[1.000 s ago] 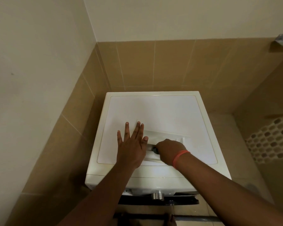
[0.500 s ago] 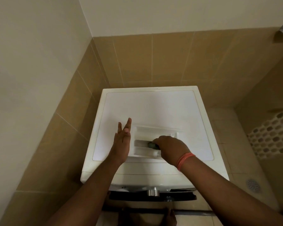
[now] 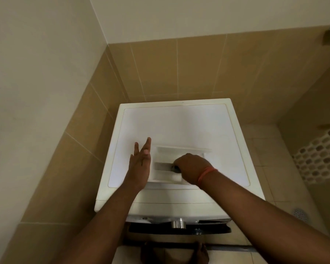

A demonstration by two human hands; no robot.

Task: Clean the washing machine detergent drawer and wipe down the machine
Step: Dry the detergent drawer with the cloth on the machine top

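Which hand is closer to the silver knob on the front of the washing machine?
The right hand. It sits almost straight above the silver knob, inside the drawer. The left hand is farther off, beside the drawer's left edge.

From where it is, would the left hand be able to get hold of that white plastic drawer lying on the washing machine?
Probably yes. The left hand, fingers straight, is right at the white plastic detergent drawer's left edge, nothing between them. The right hand works inside it, farther right.

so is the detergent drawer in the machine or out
Out: the detergent drawer lies on the washing machine's top, the right hand working inside it.
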